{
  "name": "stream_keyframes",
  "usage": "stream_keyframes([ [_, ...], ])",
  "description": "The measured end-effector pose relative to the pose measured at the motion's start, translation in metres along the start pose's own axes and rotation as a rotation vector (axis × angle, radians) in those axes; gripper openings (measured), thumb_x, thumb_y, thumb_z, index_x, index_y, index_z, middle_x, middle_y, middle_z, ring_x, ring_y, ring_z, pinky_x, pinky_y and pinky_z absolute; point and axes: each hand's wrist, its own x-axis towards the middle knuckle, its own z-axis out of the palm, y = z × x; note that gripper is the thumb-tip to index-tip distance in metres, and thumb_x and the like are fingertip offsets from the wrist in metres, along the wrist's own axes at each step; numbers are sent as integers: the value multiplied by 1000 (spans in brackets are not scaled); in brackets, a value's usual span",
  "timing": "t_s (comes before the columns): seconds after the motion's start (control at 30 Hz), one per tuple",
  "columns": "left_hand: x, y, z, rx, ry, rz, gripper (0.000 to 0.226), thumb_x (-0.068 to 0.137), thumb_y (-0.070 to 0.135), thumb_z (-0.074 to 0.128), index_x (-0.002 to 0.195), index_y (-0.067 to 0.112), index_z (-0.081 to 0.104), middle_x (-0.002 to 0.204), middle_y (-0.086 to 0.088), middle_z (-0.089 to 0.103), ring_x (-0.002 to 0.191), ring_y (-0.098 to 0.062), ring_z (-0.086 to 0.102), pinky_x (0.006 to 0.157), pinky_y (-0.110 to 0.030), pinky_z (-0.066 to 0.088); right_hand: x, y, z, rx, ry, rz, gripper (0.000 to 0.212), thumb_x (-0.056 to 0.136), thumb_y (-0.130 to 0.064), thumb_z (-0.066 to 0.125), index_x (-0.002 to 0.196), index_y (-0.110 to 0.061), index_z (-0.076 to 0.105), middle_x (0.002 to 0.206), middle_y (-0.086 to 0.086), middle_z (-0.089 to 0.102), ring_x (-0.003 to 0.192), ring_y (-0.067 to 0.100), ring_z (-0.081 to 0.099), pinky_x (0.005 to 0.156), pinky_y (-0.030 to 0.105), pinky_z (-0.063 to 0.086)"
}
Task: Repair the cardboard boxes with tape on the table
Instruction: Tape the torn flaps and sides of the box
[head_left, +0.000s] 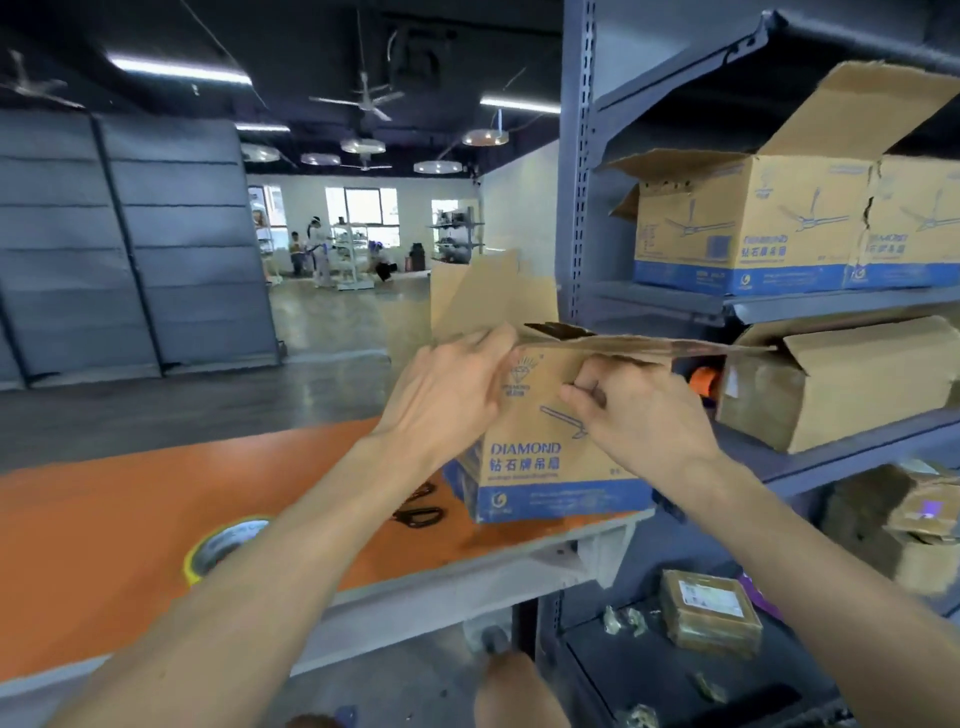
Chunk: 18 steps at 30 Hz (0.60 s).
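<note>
Gripping the tan cardboard box with a blue bottom band (540, 457) up top with both hands here: left hand (447, 395) curls around the left corner, right hand (639, 410) pinches the near flap's edge. Box sits on the orange table (104, 545), at its right end, black scissors (418, 512) just beside it, yellow tape roll (223, 545) further left.

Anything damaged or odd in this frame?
Yes. The top-shelf Diamond box is torn down its corner seam, and its flaps are ragged. The tabletop Diamond box has its flaps open; the left hand and right hand hold its front flap.
</note>
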Motion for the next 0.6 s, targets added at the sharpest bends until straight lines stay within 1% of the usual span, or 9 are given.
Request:
stream_keyframes([
  [0.07,-4,-18,-11,49,19,-38,9,103,17,49,98,11,54,85,-7,64,69,-36,60,54,-33,31,12,-19,10,24,-8,-28,28,98,-46,55,89,-22,65,91,2,71,94,33,65,73,36,47],
  [0.13,-10,-37,-21,113,42,-76,8,101,16,52,97,10,56,81,-10,63,68,-39,60,54,-33,32,23,-39,20,57,-27,-56,24,99,-44,55,92,-23,66,95,2,72,97,34,64,73,36,44],
  [0.2,-21,-56,-26,176,50,-129,8,99,17,56,95,10,57,74,-9,60,63,-39,59,51,-34,36,33,-56,34,112,-63,-91,19,100,-41,56,96,-25,67,100,3,72,99,34,63,76,37,46],
  [0.3,-45,-83,-28,227,46,-219,8,99,17,58,95,11,57,74,-9,61,61,-40,59,49,-37,44,46,-81,65,159,-120,-166,15,100,-38,57,98,-27,67,104,1,70,100,30,64,75,34,44],
  [0.37,-62,-100,-26,249,46,-268,9,100,18,58,94,11,58,76,-11,63,61,-41,60,50,-36,41,54,-95,90,185,-164,-211,13,99,-36,57,99,-28,66,107,-1,69,101,27,65,77,34,47],
  [0.43,-75,-114,-20,251,3,-337,12,103,20,55,98,9,59,82,-13,66,67,-42,62,54,-36,38,60,-105,114,187,-196,-224,13,98,-36,57,101,-28,66,110,-3,69,103,25,66,78,34,49],
  [0.53,-89,-131,-6,248,-70,-438,18,105,26,49,106,11,59,93,-12,67,82,-43,64,62,-41,43,66,-110,144,205,-255,-235,14,98,-36,57,107,-29,66,116,-7,68,107,21,66,81,32,49],
  [0.6,-94,-140,1,242,-94,-489,23,107,32,46,110,14,59,98,-9,67,88,-42,64,66,-41,45,70,-108,159,206,-304,-264,15,98,-34,58,111,-30,65,119,-7,67,109,19,65,83,30,48],
])
